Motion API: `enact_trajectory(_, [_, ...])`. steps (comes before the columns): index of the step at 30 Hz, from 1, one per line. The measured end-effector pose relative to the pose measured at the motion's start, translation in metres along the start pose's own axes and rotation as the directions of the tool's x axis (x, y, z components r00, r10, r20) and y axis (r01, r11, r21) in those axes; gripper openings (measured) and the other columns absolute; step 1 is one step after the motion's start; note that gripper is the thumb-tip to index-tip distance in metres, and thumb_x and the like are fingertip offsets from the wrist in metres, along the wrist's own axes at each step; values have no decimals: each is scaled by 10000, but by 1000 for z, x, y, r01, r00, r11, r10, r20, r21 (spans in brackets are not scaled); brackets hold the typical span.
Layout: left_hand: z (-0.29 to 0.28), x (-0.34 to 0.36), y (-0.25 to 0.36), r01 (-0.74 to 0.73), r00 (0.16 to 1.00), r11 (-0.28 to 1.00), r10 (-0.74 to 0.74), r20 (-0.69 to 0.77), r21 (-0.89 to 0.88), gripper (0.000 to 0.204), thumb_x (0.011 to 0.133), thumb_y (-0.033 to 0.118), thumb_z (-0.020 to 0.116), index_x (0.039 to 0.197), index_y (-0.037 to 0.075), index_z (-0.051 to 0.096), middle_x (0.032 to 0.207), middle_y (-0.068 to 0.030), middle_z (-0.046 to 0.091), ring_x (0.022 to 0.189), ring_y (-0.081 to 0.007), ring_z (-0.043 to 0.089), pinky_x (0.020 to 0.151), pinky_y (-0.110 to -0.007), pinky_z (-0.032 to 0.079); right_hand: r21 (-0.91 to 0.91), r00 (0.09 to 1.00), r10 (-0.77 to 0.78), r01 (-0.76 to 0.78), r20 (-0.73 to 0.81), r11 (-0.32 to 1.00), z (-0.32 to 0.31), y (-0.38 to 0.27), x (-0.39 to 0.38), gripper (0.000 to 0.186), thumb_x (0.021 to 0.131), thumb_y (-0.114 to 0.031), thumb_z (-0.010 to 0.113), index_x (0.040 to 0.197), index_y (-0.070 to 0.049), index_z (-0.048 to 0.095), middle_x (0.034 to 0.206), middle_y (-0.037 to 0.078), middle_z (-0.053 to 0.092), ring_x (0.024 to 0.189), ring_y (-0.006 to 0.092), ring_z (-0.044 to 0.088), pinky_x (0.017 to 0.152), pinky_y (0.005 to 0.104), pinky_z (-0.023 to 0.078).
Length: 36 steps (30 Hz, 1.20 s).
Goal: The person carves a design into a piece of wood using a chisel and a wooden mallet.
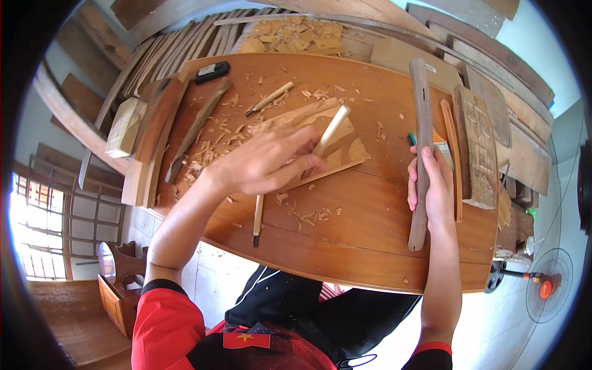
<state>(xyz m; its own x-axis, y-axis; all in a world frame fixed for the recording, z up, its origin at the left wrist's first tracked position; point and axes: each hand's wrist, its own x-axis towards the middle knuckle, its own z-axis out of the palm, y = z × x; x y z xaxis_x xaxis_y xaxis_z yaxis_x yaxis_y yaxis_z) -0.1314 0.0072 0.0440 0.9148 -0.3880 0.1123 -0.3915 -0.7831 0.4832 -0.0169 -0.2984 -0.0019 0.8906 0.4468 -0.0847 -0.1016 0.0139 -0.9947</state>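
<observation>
- Head view: the left hand (265, 161) is curled and holds a pale stick-like tool (333, 128) in its fingers. The hand hides the tool's low end, so I cannot tell if it touches the wood.
- The right hand (439, 191) is wrapped around the middle of a long gray-brown wood bar (420, 111). The bar and the tool are well apart.
- The flat wood board (348, 147) lies on the brown table (376, 203), partly under the left hand.
- Some cutting looks done: curly wood chips (203, 157) lie to the left of the board, and more lie around it. Part of the board's top looks shaped.
- The work looks partway done to me. How much is left, I cannot tell, because the left hand covers much of the board.
- 2 more tools lie loose: 1 back chisel (269, 100) behind the board and 1 front chisel (258, 216) nearer the person.
</observation>
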Motion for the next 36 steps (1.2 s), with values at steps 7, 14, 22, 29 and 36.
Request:
enact_trajectory(7, [19, -43, 23, 113, 961, 975, -156, -228, -189, 234, 1063, 199, 538, 1188, 3, 561, 1073, -161, 718, 1046, -359, 660, 892, -457, 497, 29, 999, -24, 22, 48, 999, 3, -2, -1, 433, 1078, -418, 535, 1152, 9, 543, 729, 18, 528, 390, 98, 464, 343, 258, 372])
enact_trajectory(14, [36, -32, 36, 82, 963, 982, -35, -268, 170, 258, 1062, 207, 547, 1198, -12, 557, 985, -190, 647, 1020, -413, 617, 902, -474, 477, 6, 994, -25, 25, 107, 1000, 0, -4, -5, 454, 1061, -450, 557, 1132, -3, 536, 724, 10, 518, 395, 94, 461, 349, 263, 375])
enact_trajectory(22, [25, -50, 39, 166, 943, 980, -190, -272, -110, 273, 1034, 165, 611, 1260, 11, 602, 1158, -167, 720, 1109, -369, 671, 960, -440, 506, 5, 986, -23, 22, 163, 1000, 1, -2, -4, 451, 1048, -444, 593, 1148, -11, 512, 715, -1, 502, 408, 83, 467, 352, 260, 377])
enact_trajectory(29, [37, -28, 16, 157, 951, 988, -153, -268, -8, 77, 1026, 74, 554, 1055, 5, 573, 1143, -153, 746, 1023, -373, 674, 927, -462, 502, -10, 992, 8, -6, 128, 1000, 5, -5, -3, 470, 1042, -451, 600, 1160, -2, 527, 726, 1, 512, 401, 82, 461, 356, 256, 375])
enact_trajectory(36, [32, -32, -2, 96, 896, 966, -188, -403, -238, 188, 1007, 119, 641, 1145, -7, 661, 1094, -104, 727, 1040, -238, 674, 955, -394, 509, -49, 995, 24, -19, 100, 999, 5, -1, -1, 487, 1045, -458, 590, 1171, 11, 549, 736, 10, 521, 403, 87, 466, 350, 252, 372])
